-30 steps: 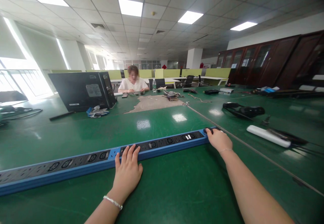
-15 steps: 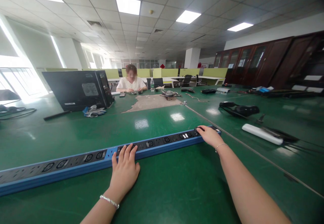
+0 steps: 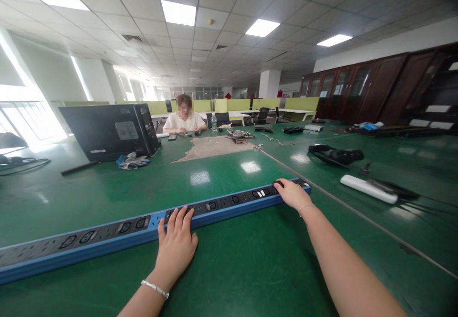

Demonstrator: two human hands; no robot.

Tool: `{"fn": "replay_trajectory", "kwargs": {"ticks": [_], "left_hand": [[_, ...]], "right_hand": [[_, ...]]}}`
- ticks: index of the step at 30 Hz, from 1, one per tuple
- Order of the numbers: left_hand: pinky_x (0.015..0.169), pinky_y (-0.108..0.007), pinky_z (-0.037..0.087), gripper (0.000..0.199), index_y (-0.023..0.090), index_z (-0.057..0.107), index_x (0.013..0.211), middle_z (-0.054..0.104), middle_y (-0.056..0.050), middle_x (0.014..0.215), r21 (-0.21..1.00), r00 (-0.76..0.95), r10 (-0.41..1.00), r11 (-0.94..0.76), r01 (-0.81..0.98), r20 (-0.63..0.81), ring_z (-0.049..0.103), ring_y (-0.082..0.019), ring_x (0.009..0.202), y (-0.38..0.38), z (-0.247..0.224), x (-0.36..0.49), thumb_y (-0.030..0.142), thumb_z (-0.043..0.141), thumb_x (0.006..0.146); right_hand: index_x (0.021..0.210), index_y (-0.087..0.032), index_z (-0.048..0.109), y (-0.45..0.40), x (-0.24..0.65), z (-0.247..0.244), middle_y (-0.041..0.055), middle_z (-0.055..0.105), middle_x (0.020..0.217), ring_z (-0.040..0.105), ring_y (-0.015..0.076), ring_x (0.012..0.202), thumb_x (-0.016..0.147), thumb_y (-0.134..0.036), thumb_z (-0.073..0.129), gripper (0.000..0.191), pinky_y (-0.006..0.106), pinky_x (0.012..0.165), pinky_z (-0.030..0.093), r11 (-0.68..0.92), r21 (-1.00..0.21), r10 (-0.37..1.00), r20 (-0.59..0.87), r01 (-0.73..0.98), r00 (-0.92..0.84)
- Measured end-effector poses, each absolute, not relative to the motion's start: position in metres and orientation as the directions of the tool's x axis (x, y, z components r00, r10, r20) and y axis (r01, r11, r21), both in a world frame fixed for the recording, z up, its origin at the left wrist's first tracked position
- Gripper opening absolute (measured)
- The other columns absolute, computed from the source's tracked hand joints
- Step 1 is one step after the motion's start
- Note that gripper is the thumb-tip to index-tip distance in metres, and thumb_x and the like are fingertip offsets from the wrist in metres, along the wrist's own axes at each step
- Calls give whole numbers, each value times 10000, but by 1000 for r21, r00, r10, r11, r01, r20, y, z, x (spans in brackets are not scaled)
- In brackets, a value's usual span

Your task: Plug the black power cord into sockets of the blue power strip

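The long, blue-sided power strip with black sockets (image 3: 231,213) lies slantwise on the glossy green tabletop (image 3: 246,264), passing under both hands and running out of view beyond the left hand (image 3: 177,245). That hand is spread, its fingertips resting across the socket face and its thumb off the near side, apparently to keep the strip from sliding or rocking. The right hand (image 3: 289,194) pinches a small black plastic piece (image 3: 277,183) against the top of the strip near its right-hand end; most of the piece is hidden, so whether it is seated in a socket cannot be told. The grip, set directly over the sockets, seems chosen to bring the fingers' force straight onto the piece while the other hand braces. As for containers, a clear plastic bottle with a green label (image 3: 214,123) stands upright well beyond the hands, its fill level too small to read. A black metal computer case (image 3: 100,133) sits beyond the left hand, closed on the sides that show. Far beyond the right hand, dark wooden cabinets with glass panes (image 3: 382,85) line the wall; their contents are unclear.
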State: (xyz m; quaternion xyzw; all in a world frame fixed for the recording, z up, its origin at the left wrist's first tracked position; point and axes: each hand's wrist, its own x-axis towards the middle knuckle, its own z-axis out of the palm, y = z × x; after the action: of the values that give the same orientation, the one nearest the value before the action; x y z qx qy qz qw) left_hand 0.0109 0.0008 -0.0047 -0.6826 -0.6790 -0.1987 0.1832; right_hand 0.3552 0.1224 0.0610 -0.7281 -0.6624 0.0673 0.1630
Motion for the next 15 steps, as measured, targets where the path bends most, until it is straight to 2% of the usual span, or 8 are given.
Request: {"fn": "replay_trajectory", "kwargs": {"ticks": [15], "left_hand": [[1071, -521, 114, 508, 186, 452, 1275, 460, -74, 1351, 13, 0, 856, -8, 1000, 517, 337, -255, 1271, 0, -3, 12, 201, 394, 770]], "right_hand": [[1115, -192, 598, 127, 358, 56, 105, 643, 1086, 590, 224, 993, 865, -394, 345, 409, 297, 828, 413, -83, -361, 985, 111, 929, 131]]}}
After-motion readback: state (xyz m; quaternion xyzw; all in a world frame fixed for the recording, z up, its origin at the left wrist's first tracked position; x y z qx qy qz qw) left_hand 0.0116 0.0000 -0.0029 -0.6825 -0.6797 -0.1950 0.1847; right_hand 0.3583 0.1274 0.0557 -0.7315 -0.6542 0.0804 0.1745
